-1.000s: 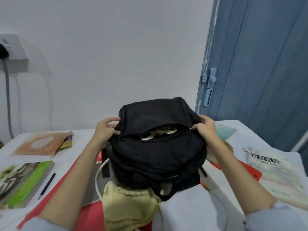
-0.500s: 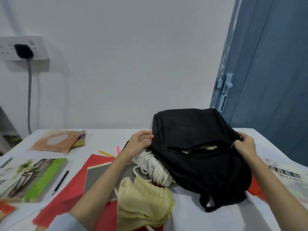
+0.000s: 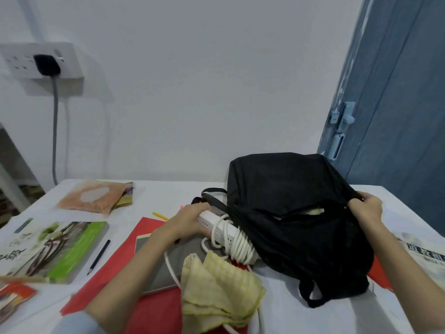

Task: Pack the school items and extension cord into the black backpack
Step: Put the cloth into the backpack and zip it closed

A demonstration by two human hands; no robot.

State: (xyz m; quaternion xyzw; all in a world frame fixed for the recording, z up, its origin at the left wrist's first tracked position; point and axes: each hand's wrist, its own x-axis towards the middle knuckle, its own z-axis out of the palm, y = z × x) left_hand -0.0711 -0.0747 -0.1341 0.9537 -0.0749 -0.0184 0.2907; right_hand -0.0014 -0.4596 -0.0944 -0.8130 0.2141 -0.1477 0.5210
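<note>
The black backpack point(image 3: 301, 213) lies on the table at the right, its zip mouth partly open with something pale showing inside. My right hand point(image 3: 367, 208) grips the fabric at the right end of that opening. A white extension cord point(image 3: 226, 235), a power strip with its cable coiled round it, lies against the bag's left side. My left hand point(image 3: 185, 219) grips the strip's far end. A grey tablet-like slab point(image 3: 166, 263) lies on a red folder point(image 3: 125, 263). A green book point(image 3: 55, 249) and a dark pencil point(image 3: 99, 256) lie at the left.
A folded yellow cloth point(image 3: 219, 288) lies near the front. A patterned booklet point(image 3: 96, 196), a yellow pencil point(image 3: 160, 216) and a pink marker tip point(image 3: 181, 207) lie further back. Printed paper point(image 3: 423, 256) sits at the right. A wall socket point(image 3: 41, 61) and blue door point(image 3: 395, 104) stand behind.
The backpack went from upright in front of me to lying at the right. My left hand let go of the bag and now grips the extension cord. My right hand kept its hold.
</note>
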